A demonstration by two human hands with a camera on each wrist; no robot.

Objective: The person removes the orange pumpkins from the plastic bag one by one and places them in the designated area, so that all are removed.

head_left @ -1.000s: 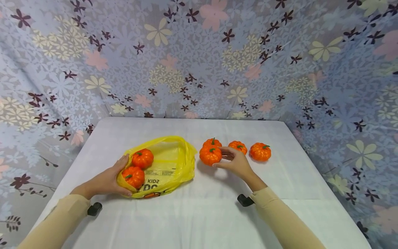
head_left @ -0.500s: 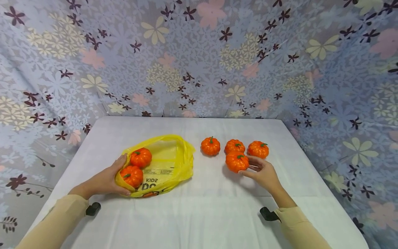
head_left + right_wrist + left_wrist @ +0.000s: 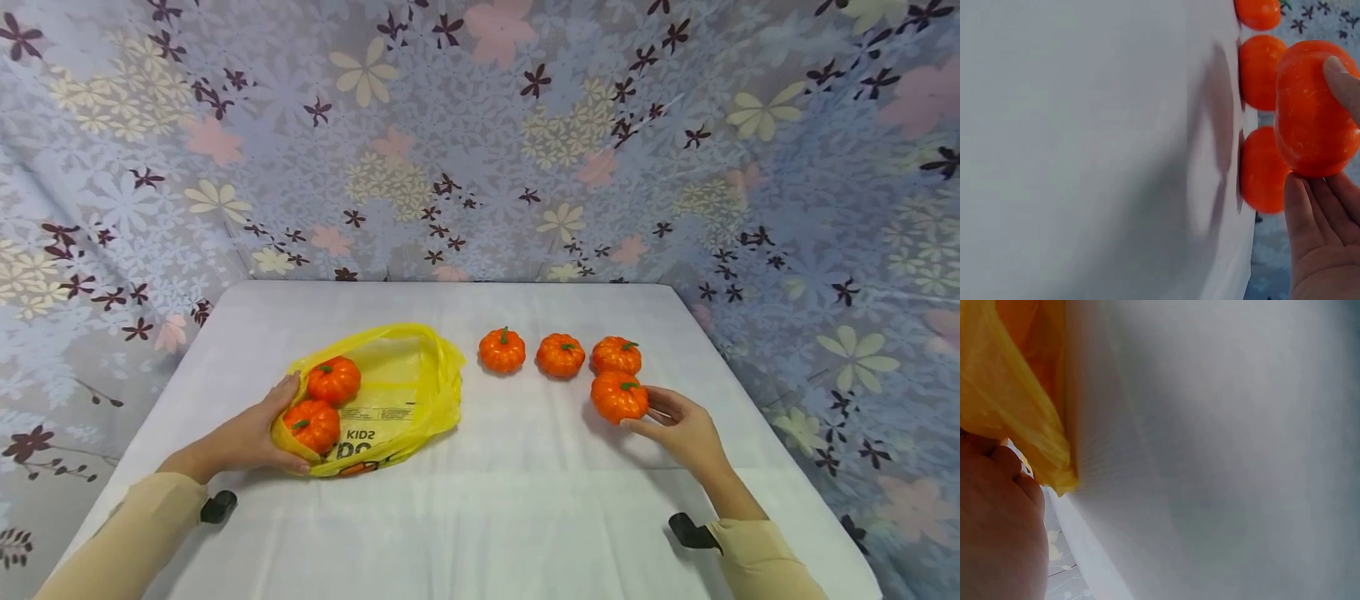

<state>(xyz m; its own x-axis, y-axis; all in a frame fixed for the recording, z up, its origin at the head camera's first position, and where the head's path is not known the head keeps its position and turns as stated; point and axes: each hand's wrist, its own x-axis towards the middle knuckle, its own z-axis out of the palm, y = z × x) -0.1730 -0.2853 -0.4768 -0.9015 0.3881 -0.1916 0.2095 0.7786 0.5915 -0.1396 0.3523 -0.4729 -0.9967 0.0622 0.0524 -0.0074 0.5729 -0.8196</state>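
Note:
My right hand (image 3: 678, 425) pinches a small orange pumpkin (image 3: 618, 397) with a green stem between thumb and fingers. In the right wrist view this pumpkin (image 3: 1316, 109) hangs off the table surface, its shadow apart from it. Three more pumpkins stand in a row behind: one at left (image 3: 502, 350), one in the middle (image 3: 560, 356), one at right (image 3: 616, 356), partly hidden by the held one. My left hand (image 3: 243, 433) grips the near-left side of a yellow plastic bag (image 3: 438, 392), its mouth wide. Inside lie two pumpkins, the upper (image 3: 334, 381) and the lower (image 3: 311, 426).
A white cloth covers the table (image 3: 495, 517). Its far edge meets a floral curtain (image 3: 465, 150), which also hangs along both sides. A black wrist device (image 3: 692, 532) sits below the right hand, another (image 3: 219, 507) below the left.
My right hand has carried its pumpkin rightward, from in front of the left pumpkin of the row to in front of the right one. My left hand stays on the bag.

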